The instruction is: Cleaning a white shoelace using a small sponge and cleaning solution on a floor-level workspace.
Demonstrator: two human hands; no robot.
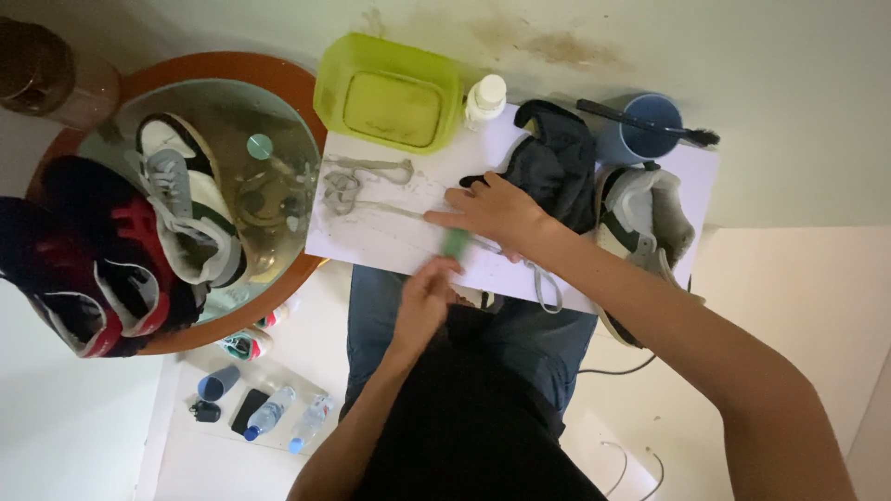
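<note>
The right hand [497,211] presses flat on a grey shoelace [408,215] running lengthwise across the white board [390,246]. The left hand [425,299], nearer the body, grips a green brush [455,243] against the lace. Beyond the hands stand a lime-green basin [390,93] and a white bottle [484,99].

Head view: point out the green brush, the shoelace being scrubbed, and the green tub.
green brush [456,243], head view, blurred body.
shoelace [390,211], head view, straight stretch on the board.
green tub [327,88], head view, left rim.
</note>
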